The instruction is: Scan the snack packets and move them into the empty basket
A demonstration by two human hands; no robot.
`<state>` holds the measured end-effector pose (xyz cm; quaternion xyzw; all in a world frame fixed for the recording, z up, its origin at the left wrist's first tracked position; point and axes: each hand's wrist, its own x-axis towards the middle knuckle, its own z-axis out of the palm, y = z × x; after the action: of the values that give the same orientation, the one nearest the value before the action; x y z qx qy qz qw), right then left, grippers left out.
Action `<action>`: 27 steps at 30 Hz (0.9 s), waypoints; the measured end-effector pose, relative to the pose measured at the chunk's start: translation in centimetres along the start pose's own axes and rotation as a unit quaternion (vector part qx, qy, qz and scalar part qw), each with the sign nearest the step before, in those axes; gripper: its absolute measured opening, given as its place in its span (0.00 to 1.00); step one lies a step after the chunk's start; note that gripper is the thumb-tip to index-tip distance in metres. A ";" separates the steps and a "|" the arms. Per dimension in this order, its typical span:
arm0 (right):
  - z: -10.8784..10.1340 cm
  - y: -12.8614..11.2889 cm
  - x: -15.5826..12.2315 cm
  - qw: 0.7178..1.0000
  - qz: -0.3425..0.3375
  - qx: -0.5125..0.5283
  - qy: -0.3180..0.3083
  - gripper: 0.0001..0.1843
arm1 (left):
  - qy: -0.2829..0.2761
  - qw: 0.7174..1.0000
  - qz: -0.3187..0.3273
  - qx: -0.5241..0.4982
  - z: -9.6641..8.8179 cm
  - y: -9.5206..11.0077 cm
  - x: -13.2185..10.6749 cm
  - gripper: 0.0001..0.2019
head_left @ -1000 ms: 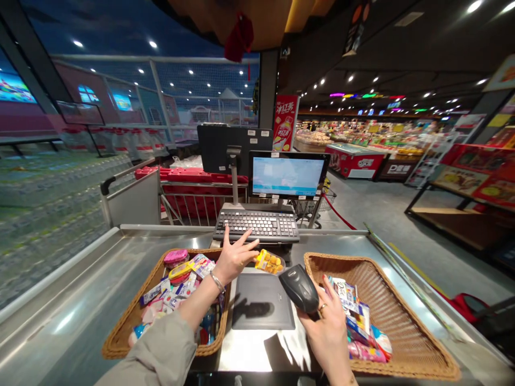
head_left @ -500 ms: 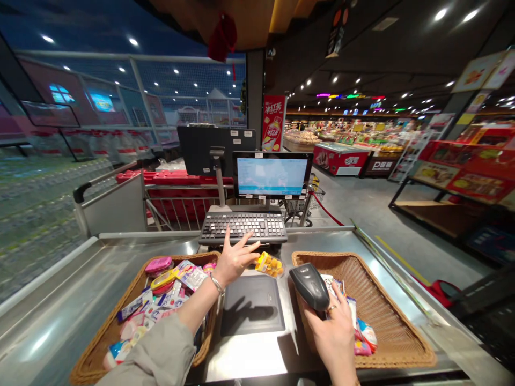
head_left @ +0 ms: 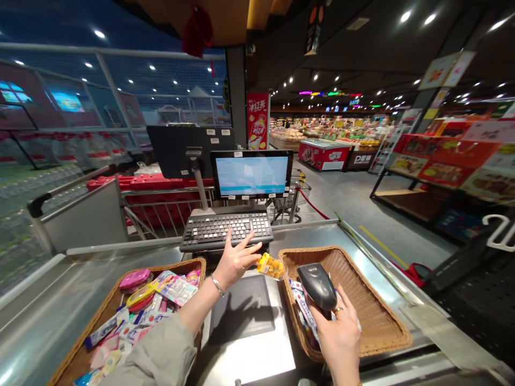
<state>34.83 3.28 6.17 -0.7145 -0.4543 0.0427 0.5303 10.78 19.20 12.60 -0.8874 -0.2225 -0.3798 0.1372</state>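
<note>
My left hand (head_left: 238, 261) pinches one end of a small clear pack of orange-yellow candy (head_left: 272, 266) between thumb and forefinger, with its other fingers spread. The pack, yellow at its held end, is close to the left rim of the right wicker basket (head_left: 386, 308). Over that basket, my right hand (head_left: 338, 335) is wrapped round a black handheld barcode scanner (head_left: 317, 285), whose head points up and left. Small wrapped packets (head_left: 304, 311) lie in the basket below the scanner, partly hidden by it and my hand.
The left wicker basket (head_left: 66, 351) is full of colourful small packs. Between the baskets, a grey plate (head_left: 241, 316) is set in the metal counter (head_left: 257, 351). Behind stand a keyboard (head_left: 225, 228) and a lit monitor (head_left: 251, 174). A long green stem (head_left: 368, 252) lies along the right edge.
The view has turned to the right. My left hand has brought the candy pack nearer the right basket's rim. The scanner has moved from that basket's left edge to over its inside.
</note>
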 end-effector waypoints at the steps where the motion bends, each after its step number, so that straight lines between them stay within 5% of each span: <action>1: -0.1 0.2 0.1 1.000 0.008 0.001 0.003 0.26 | -0.001 1.000 0.004 -0.003 0.3 0.1 0.3 0.07; 16: -2.7 1.8 1.0 0.990 0.119 -0.012 0.069 0.25 | -0.030 0.996 0.055 -0.057 5.8 3.6 3.5 0.08; 19: -2.9 2.3 1.2 0.988 0.130 -0.004 0.088 0.27 | -0.070 0.996 0.036 -0.036 6.7 4.6 3.7 0.15; 27: -2.7 1.6 1.6 0.985 0.150 0.008 0.081 0.26 | -0.110 0.994 -0.006 -0.011 5.3 3.7 2.3 0.17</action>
<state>38.23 2.41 6.79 -0.7717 -0.2971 0.0674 0.5582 17.25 18.82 10.43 -0.9240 -0.2372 -0.2830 0.0995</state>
